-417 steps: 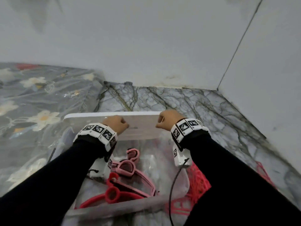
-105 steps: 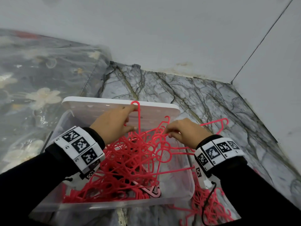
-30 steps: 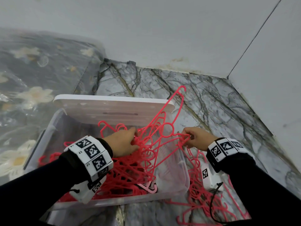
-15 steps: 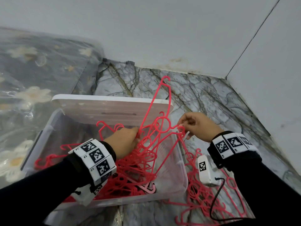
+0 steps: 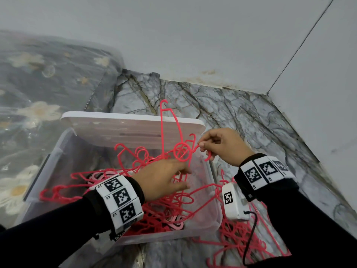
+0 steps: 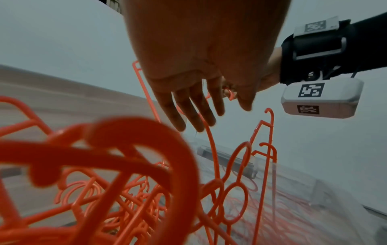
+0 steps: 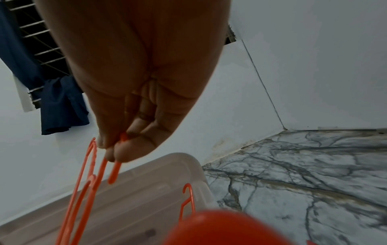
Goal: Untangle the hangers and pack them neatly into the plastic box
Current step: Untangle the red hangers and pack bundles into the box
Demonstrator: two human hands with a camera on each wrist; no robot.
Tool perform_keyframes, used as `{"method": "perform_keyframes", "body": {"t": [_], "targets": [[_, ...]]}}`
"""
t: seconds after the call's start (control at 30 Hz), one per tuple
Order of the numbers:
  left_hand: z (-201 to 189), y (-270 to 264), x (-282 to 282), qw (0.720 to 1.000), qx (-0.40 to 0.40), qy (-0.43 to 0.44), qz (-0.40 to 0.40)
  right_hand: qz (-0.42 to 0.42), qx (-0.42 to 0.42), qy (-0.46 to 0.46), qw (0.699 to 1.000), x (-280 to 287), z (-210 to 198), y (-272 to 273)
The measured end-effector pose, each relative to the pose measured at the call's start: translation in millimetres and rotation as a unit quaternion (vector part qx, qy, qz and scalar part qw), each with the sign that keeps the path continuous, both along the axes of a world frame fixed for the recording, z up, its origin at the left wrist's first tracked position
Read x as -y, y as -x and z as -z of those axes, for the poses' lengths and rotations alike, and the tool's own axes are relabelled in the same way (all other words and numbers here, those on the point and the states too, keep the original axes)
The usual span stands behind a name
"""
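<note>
Marble floor (image 5: 241, 113) underlies the plastic box (image 5: 212, 215); right hand (image 5: 225, 146) pinches a hanger (image 5: 181, 151), left hand (image 5: 162, 178) spread loose.

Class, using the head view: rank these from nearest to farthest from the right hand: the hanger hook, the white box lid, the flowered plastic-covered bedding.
1. Hanger hook: pinched in the right hand's fingers.
2. White box lid: just left of the hand, propped at the box's far side.
3. Flowered plastic-covered bedding: far left, beyond the box.

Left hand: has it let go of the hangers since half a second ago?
Yes. The left hand now hovers open-fingered over the tangled hangers in the box, lower against the lid.
</note>
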State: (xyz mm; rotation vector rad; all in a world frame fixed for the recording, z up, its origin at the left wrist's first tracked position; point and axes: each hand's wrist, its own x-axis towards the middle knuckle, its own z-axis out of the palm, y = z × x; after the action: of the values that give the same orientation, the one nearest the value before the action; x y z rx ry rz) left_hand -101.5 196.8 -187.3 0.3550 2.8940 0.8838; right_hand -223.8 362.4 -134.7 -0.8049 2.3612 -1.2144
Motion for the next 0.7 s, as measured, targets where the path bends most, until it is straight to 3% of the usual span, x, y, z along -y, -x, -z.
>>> {"method": "perform_keyframes", "body": {"t": [0.3,0.43,0.6,0.7], "targets": [[29.2,-9.6,-24.8,0.996,0.039,0.044,0.069,-0.034,-0.023,0.003,0.999,11.8,8.4,-4.1],[40.6,-12.7,-29.3,0.997,0.058,-0.007,0.042,-0.035,-0.026,-0.008,0.999,9.7,11.8,-0.8],[43.3,-12.7,-37.9,0.998,0.032,0.030,0.044,-0.028,0.029,0.021,0.999,9.1,12.4,-2.1],[40.4,-8.0,-35.4,0.999,-0.001,0.045,0.000,0.000,0.044,0.020,0.999,7.6,14.1,-1.2]]}}
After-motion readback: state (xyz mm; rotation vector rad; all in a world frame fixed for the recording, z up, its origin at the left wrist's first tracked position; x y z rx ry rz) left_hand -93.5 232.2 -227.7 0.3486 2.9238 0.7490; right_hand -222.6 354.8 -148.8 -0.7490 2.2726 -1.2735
